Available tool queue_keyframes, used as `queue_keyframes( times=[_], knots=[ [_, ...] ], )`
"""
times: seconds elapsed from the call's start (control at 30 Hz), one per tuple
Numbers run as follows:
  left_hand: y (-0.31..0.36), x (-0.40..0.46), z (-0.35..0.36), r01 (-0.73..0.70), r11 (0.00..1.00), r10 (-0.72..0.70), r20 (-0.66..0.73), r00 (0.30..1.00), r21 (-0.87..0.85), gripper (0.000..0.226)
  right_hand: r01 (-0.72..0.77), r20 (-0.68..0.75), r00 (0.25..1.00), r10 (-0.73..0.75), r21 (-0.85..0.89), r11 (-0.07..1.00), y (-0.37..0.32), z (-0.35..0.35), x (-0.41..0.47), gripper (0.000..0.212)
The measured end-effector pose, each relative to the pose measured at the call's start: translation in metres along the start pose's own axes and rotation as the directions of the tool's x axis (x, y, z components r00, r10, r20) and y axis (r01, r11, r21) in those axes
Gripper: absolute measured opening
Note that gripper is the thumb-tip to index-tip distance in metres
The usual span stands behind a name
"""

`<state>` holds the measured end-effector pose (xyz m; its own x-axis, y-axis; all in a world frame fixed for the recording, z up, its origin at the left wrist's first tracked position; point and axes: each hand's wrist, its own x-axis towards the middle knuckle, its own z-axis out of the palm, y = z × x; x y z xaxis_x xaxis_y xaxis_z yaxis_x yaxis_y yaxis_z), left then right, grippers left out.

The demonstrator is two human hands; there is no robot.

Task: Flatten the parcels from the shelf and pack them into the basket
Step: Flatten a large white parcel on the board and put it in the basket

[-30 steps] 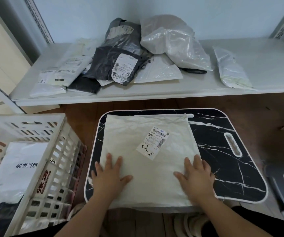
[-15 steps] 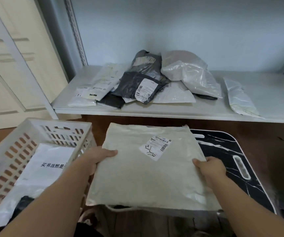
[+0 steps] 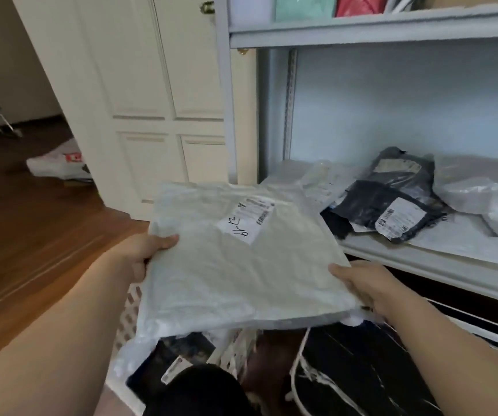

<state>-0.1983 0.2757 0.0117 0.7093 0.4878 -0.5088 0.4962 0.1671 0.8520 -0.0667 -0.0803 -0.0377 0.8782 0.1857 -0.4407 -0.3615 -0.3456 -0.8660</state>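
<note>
Both hands hold a flat white parcel (image 3: 241, 253) in the air above the white basket (image 3: 127, 322), its label (image 3: 246, 219) facing up. The left hand (image 3: 139, 253) has its grip clamped on the parcel's left edge, thumb on top; the right hand (image 3: 364, 283) pinches the right edge. More parcels, a dark one (image 3: 392, 205) among them, lie piled on the shelf (image 3: 422, 265) to the right.

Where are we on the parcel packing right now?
Done: at least one dark parcel already lies in the white basket. In hand: the left hand and right hand grip the flattened white parcel above the basket, not yet set in. Left: several parcels piled on the shelf.
</note>
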Motion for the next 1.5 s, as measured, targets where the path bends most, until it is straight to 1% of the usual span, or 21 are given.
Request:
queue_keyframes(
  times=[0.13,0.23,0.3,0.4,0.47,0.57,0.63,0.7,0.77,0.83,0.9,0.97,1.03,1.13,1.17,1.2,1.23,1.27,1.3,1.37,1.5],
  knots=[
    [-0.047,0.017,-0.037,0.005,0.966,-0.052,-0.175,0.983,-0.259,0.045,0.056,-0.012,0.998,-0.056,-0.043,0.998,-0.019,0.044,0.028,0.013],
    [-0.088,0.039,-0.036,0.029,0.899,-0.136,-0.217,0.967,-0.436,0.037,0.106,-0.089,0.991,-0.102,0.043,0.993,-0.025,0.086,0.053,0.008],
    [-0.112,0.052,-0.028,0.063,0.852,-0.207,-0.223,0.953,-0.52,0.029,0.151,-0.12,0.981,-0.153,-0.028,0.988,-0.025,0.112,0.07,0.007],
    [-0.151,0.078,-0.017,0.109,0.8,-0.305,-0.244,0.92,-0.59,0.008,0.248,-0.14,0.949,-0.283,-0.221,0.943,-0.023,0.14,0.082,0.031],
    [-0.188,0.104,-0.012,0.152,0.797,-0.376,-0.284,0.882,-0.584,0.016,0.335,-0.058,0.915,-0.4,-0.446,0.83,-0.017,0.155,0.09,0.035],
    [-0.229,0.133,-0.01,0.218,0.815,-0.465,-0.38,0.8,-0.537,0.036,0.389,0.093,0.89,-0.447,-0.666,0.636,0.001,0.171,0.103,0.034],
    [-0.245,0.142,-0.009,0.315,0.849,-0.504,-0.47,0.724,-0.425,0.047,0.388,0.196,0.899,-0.392,-0.772,0.503,0.012,0.182,0.115,0.033],
    [-0.25,0.137,-0.007,0.476,0.834,-0.549,-0.509,0.663,-0.278,0.047,0.401,0.306,0.898,-0.317,-0.865,0.301,0.019,0.195,0.12,0.032],
    [-0.259,0.143,-0.013,0.501,0.831,-0.535,-0.598,0.597,-0.243,0.039,0.437,0.404,0.882,-0.243,-0.894,0.096,0.028,0.211,0.129,0.027],
    [-0.267,0.153,-0.011,0.485,0.839,-0.52,-0.626,0.581,-0.247,0.037,0.466,0.466,0.874,-0.138,-0.884,-0.03,0.036,0.225,0.136,0.029],
    [-0.273,0.154,-0.002,0.466,0.82,-0.568,-0.577,0.587,-0.334,0.037,0.507,0.511,0.859,-0.02,-0.857,-0.09,0.048,0.236,0.141,0.036],
    [-0.282,0.154,0.007,0.408,0.81,-0.586,-0.603,0.541,-0.421,0.039,0.517,0.518,0.855,0.022,-0.848,-0.112,0.057,0.244,0.144,0.04],
    [-0.287,0.151,0.018,0.468,0.798,-0.595,-0.624,0.507,-0.38,0.046,0.498,0.502,0.865,-0.012,-0.859,-0.118,0.06,0.248,0.146,0.043],
    [-0.275,0.158,0.03,0.632,0.762,-0.52,-0.714,0.468,-0.141,0.068,0.498,0.505,0.863,-0.007,-0.852,-0.162,0.058,0.251,0.147,0.045],
    [-0.271,0.162,0.036,0.647,0.762,-0.4,-0.763,0.508,0.032,0.073,0.496,0.502,0.865,0.009,-0.851,-0.173,0.058,0.251,0.147,0.045],
    [-0.267,0.166,0.041,0.632,0.719,-0.227,-0.763,0.605,0.287,0.078,0.498,0.504,0.863,0.008,-0.849,-0.178,0.057,0.253,0.147,0.045],
    [-0.269,0.174,0.046,0.551,0.612,-0.028,-0.68,0.732,0.568,0.08,0.502,0.511,0.859,-0.007,-0.847,-0.174,0.059,0.255,0.147,0.044],
    [-0.27,0.183,0.05,0.392,0.47,0.119,-0.497,0.86,0.791,0.081,0.508,0.521,0.853,-0.039,-0.845,-0.164,0.06,0.257,0.148,0.043],
    [-0.271,0.191,0.051,0.232,0.345,0.154,-0.299,0.942,0.909,0.08,0.515,0.529,0.845,-0.076,-0.844,-0.147,0.062,0.258,0.149,0.043],
    [-0.279,0.206,0.045,0.073,0.227,0.015,-0.079,0.997,0.971,0.088,0.528,0.539,0.83,-0.142,-0.842,-0.108,0.068,0.259,0.15,0.042],
    [-0.314,0.218,0.03,0.199,0.326,-0.308,-0.095,0.947,0.924,0.133,0.544,0.542,0.813,-0.213,-0.837,-0.057,0.071,0.257,0.152,0.04]
  ],
)
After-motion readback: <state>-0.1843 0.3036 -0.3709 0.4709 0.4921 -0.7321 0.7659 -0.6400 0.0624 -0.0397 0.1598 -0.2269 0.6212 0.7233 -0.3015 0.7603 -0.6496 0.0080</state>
